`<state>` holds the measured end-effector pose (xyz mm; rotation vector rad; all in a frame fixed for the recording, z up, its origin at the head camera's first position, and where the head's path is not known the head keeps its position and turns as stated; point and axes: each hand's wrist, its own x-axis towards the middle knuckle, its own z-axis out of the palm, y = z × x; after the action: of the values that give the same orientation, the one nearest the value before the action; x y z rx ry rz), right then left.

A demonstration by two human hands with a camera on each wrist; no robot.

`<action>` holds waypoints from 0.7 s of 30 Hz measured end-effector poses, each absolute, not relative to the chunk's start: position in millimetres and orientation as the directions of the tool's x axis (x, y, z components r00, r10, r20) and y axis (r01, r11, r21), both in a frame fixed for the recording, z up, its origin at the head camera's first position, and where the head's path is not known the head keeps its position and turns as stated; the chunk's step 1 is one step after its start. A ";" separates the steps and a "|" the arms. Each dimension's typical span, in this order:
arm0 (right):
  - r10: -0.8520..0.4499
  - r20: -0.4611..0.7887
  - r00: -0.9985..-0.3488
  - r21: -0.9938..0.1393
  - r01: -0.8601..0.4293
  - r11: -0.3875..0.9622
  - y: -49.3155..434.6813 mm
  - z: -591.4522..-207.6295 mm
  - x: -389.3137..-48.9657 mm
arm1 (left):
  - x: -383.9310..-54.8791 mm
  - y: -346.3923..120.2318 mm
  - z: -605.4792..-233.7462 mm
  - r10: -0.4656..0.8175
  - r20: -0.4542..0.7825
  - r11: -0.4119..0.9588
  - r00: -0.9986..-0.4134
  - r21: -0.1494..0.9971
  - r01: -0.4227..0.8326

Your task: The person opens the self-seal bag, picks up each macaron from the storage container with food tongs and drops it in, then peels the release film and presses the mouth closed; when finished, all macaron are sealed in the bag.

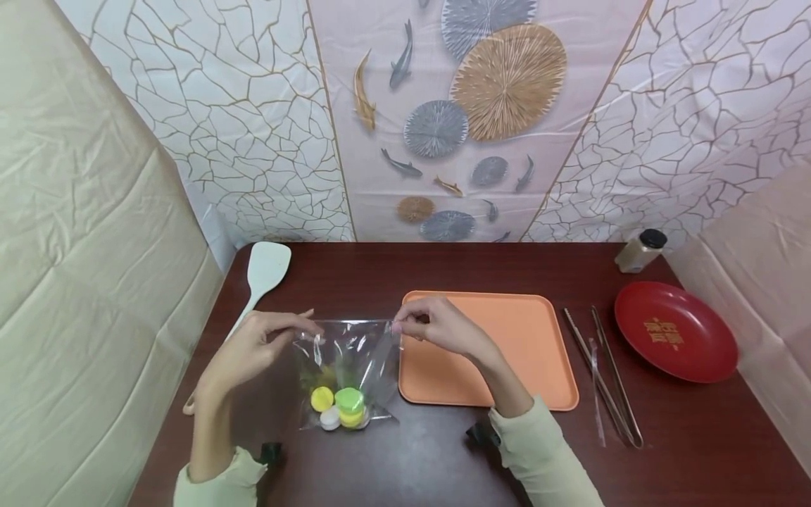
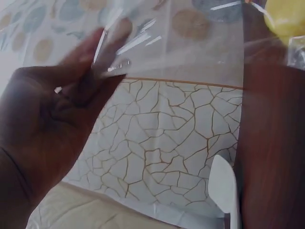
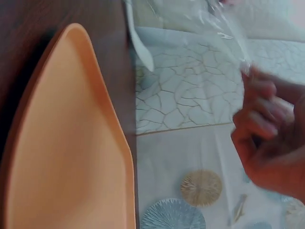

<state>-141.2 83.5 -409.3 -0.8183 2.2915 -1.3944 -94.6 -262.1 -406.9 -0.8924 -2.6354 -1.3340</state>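
Observation:
A clear plastic bag [image 1: 355, 352] hangs between the two hands, its top edge stretched nearly straight. My left hand [image 1: 253, 345] pinches the bag's upper left corner between thumb and fingers. At the upper right corner, my right hand [image 1: 443, 327] pinches the film with its fingertips. Several small round pieces lie in the bottom of the bag: a yellow one [image 1: 322, 399], a green one [image 1: 350, 400] above another yellow, and a white one [image 1: 330, 419]. In the right wrist view the right hand [image 3: 274, 119] holds the corner of the film.
An orange tray [image 1: 507, 352] lies right of the bag, partly under the right arm. Further right are metal tongs [image 1: 614, 380], a clear plastic strip [image 1: 597, 394], a red plate [image 1: 674, 310] and a black-lidded jar [image 1: 641, 251]. A white spatula [image 1: 267, 267] lies at the left.

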 end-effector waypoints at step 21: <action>-0.406 -0.196 -0.892 -0.938 0.049 0.344 45.2 -481.7 -176.7 | -160.4 -260.1 -560.8 0.422 -0.040 0.716 -0.906 0.628 0.306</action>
<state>-176.7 45.2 -481.7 -0.3138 2.2166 -1.5678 -160.4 -260.1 -560.8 -0.6589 -3.0760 -1.0716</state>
